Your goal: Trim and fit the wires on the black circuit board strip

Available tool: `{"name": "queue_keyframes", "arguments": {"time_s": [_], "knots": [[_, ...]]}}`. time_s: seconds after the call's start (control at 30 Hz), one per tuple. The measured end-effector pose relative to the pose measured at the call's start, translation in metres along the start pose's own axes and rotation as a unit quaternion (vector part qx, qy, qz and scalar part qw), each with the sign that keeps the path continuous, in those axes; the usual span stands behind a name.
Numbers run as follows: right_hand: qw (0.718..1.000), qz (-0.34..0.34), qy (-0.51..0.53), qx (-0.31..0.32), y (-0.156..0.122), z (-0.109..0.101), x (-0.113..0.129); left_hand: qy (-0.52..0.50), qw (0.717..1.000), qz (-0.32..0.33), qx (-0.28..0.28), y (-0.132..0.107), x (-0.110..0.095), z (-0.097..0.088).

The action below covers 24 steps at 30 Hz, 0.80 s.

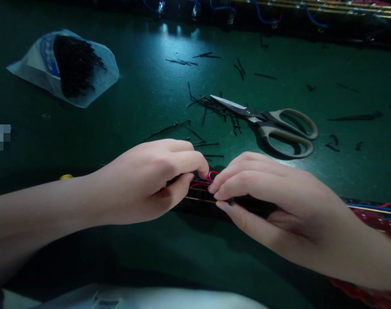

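A thin red wire (pixel 213 173) makes a small loop between my two hands, above a long dark strip (pixel 201 207) with brass-coloured lines along it. My left hand (pixel 153 178) is closed, its index finger and thumb bent in at the loop's left side. Pinched fingertips of my right hand (pixel 272 201) hold the wire from the right. Both sets of fingertips partly hide the wire, so its ends do not show. Beyond my hands lie several black cable ties (pixel 205 144) and a pair of scissors (pixel 262 121) with grey-and-black handles, blades pointing left.
An open clear bag (pixel 110 64) of black cable ties lies at the upper left. Cut black scraps (pixel 265 76) are scattered over the green tabletop (pixel 143 94). Along the far edge runs another strip with blue wires (pixel 262 17). Red and blue wires (pixel 372 207) continue at the right.
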State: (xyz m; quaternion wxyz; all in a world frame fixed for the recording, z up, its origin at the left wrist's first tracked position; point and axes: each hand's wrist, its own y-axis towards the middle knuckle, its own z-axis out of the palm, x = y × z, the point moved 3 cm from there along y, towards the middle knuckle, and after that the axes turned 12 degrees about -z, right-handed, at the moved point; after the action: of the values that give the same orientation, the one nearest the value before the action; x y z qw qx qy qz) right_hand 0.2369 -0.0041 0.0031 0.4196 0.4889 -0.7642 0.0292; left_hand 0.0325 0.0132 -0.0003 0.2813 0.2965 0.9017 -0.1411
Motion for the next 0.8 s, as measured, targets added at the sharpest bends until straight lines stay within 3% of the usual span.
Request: {"name": "queue_keyframes", "arguments": {"time_s": [0.8], "knots": [[1.000, 0.013, 0.009, -0.020, 0.0011, -0.0020, 0.0016, 0.002, 0.999, -0.026, 0.023, 0.0014, 0.0044, 0.0000]]}}
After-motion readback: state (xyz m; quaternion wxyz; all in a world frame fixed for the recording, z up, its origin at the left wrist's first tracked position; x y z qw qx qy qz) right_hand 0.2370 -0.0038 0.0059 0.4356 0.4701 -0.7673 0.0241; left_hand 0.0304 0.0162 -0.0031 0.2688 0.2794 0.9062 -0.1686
